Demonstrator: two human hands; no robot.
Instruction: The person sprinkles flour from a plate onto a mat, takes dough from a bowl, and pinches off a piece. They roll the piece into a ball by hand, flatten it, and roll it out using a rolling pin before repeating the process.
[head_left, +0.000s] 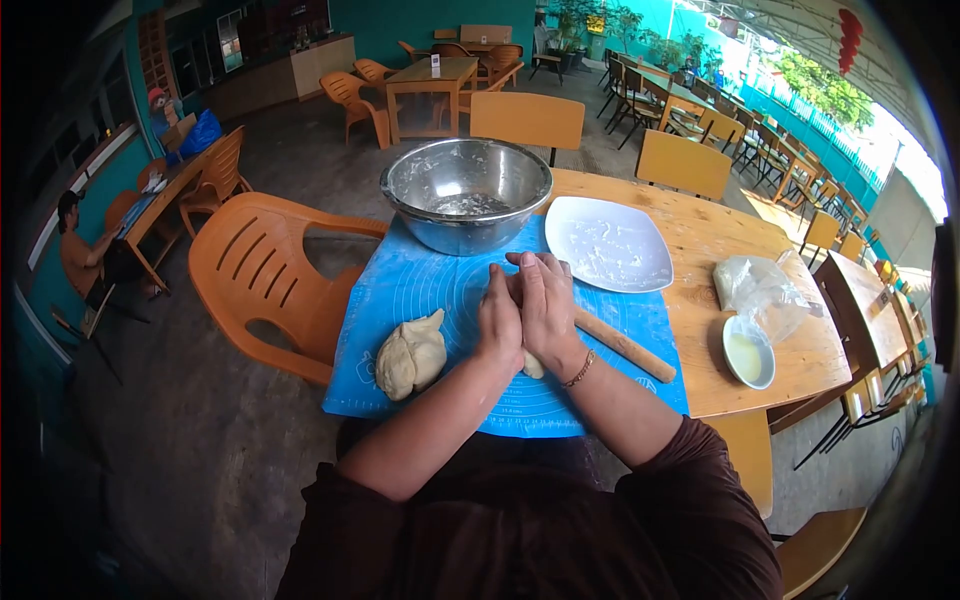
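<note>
My left hand (500, 318) and my right hand (545, 305) are pressed palm to palm over the blue baking mat (450, 295). Whatever lies between the palms is hidden. Below my wrists, a small piece of dough (533, 366) shows on the mat, partly covered. A larger lump of dough (411, 357) rests on the mat left of my hands. To the right, a wooden rolling pin (625, 345) lies slantwise, its far end behind my right hand.
Beyond my hands stand a floury metal bowl (466, 235) and a white plate (610, 250) dusted with flour. A plastic bag (765, 290) and a small bowl of pale liquid (748, 355) are at right. An orange chair (265, 270) adjoins the table's left side. Another person (85, 250) sits far left.
</note>
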